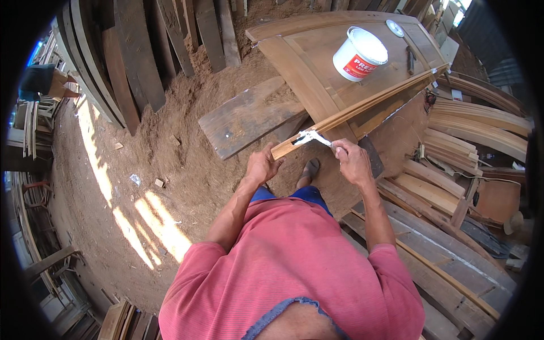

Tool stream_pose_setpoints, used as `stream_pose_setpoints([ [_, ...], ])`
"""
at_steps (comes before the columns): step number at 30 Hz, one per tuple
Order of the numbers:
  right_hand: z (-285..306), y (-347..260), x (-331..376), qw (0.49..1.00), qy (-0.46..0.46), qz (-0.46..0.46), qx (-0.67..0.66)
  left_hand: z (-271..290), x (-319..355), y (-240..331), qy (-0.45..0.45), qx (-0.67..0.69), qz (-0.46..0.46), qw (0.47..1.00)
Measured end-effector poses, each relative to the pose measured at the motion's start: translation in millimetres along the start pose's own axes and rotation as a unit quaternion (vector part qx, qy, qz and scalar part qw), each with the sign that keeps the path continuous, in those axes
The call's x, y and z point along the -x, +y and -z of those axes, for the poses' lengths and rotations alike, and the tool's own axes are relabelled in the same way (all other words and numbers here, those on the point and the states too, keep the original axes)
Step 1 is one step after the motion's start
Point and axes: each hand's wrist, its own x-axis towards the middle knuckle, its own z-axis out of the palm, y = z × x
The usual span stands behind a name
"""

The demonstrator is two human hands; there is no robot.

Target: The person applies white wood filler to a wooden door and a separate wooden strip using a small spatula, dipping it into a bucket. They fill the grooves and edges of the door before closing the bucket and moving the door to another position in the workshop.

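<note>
Head view: two bare hands are working at the centre of the frame.
Left hand point(262, 165): is clamping, fingers bent, on the near end of the wooden strip.
Wooden strip point(362, 107): is running diagonally from the frame centre to the upper right, along the lower edge of the panel.
Right hand point(353, 161): is gripping the handle of a paste-coated tool; its exact kind is hard to tell.
White paste point(309, 136): is covering part of the strip near its held end.
Wooden panel point(309, 62): is supporting, at upper right, a white bucket point(344, 55) with a red label, a round lid point(395, 28) and a dark tool point(411, 61).
Plank point(238, 126): is lying left of the panel, above the frame centre.
</note>
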Motion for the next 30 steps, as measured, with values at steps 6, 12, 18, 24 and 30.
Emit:
stream_pose_setpoints([
  [6, -58.3, 23.0, 20.1, 0.965, -0.035, -0.099, -0.241, -2.8, -1.0, 0.2, 0.023, -0.012, -0.030, 0.999],
  [12, -58.3, 34.3, 12.3, 0.952, 0.015, -0.135, -0.273, 0.4, -0.4, 4.8, 0.017, -0.045, -0.026, 0.998],
  [18, -71.4, 17.8, 17.6, 0.938, -0.041, -0.078, -0.336, -2.4, 0.7, -0.3, 0.033, -0.032, -0.049, 0.998],
  [24, -83.8, 30.5, 7.2, 0.933, 0.007, -0.126, -0.336, -4.7, -1.8, -2.4, 0.016, -0.046, -0.021, 0.999],
  [30, -74.0, 24.3, 11.6, 0.963, -0.026, -0.044, -0.265, -6.0, -1.1, -4.2, 0.029, -0.027, -0.035, 0.999],
])
